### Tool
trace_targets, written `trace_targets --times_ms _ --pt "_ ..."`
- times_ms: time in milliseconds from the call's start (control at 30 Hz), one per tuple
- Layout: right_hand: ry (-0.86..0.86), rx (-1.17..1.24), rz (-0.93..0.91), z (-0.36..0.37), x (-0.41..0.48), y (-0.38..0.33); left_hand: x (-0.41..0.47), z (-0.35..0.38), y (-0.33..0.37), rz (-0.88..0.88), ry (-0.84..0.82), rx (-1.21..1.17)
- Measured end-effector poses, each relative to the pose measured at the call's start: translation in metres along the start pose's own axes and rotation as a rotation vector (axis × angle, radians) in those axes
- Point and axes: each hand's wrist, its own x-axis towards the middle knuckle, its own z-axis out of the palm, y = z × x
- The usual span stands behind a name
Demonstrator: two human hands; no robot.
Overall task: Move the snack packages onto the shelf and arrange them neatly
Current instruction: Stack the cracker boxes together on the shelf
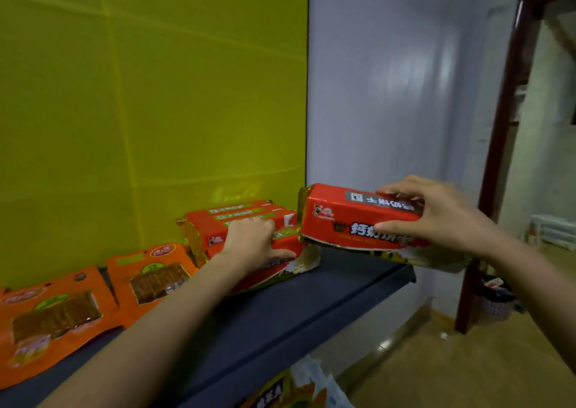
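Note:
A dark blue shelf (pixel 327 289) runs along a yellow back panel. Red biscuit packages (pixel 237 220) with gold ends are stacked on it near the right end. My left hand (pixel 254 245) grips the front lower package of that stack, thumb along its front face. My right hand (pixel 442 217) holds another red biscuit package (pixel 343 220) just above the shelf's right end, fingers over its top and thumb on its front. Two orange snack pouches (pixel 156 273) (pixel 50 317) lie flat on the shelf's left part.
A pale wall (pixel 389 96) stands right of the yellow panel (pixel 140 96). A dark red door frame (pixel 501 145) and tan floor (pixel 467 370) are at the right. More snack packets (pixel 280 392) show below the shelf, and a basket (pixel 498 301) sits by the door.

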Motion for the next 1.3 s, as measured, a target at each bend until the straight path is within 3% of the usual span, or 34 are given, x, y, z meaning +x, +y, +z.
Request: trace_targets --times_ms 300,533,733,867,933,967,1067,1133,1200,1300 --pt "-0.3 0.25 -0.141 0.053 0.046 0.048 0.036 0.016 -0.003 -0.077 -0.042 0.034" --pt "-0.479 0.378 -0.31 0.099 0.07 0.053 0.009 -0.006 -0.033 -0.381 0.203 -0.269" --pt "-0.34 0.262 -0.536 0.132 0.084 0.035 -0.042 -0.006 -0.036 -0.624 0.29 -0.711" --pt "-0.061 0.204 -0.668 0.14 0.091 0.031 -0.072 -0.002 -0.016 -0.857 0.267 -1.05" --pt "0.057 0.336 -0.513 0.139 0.095 0.04 -0.07 0.003 -0.005 -1.015 0.234 -1.233" --pt "0.042 0.467 -0.377 0.139 0.095 0.046 -0.078 0.008 -0.003 -1.011 0.221 -1.351" --pt "-0.311 0.83 -0.085 0.146 0.094 0.07 -0.094 0.016 0.012 -0.897 0.232 -1.48" --pt "-0.501 0.995 -0.072 0.148 0.095 0.082 -0.082 0.013 0.021 -0.974 0.234 -1.464" --pt "-0.581 1.068 -0.105 0.148 0.099 0.091 -0.066 0.006 0.029 -1.117 0.231 -1.442" --pt "-0.622 1.118 -0.117 0.153 0.104 0.1 -0.073 0.006 0.037 -1.042 0.156 -1.373"
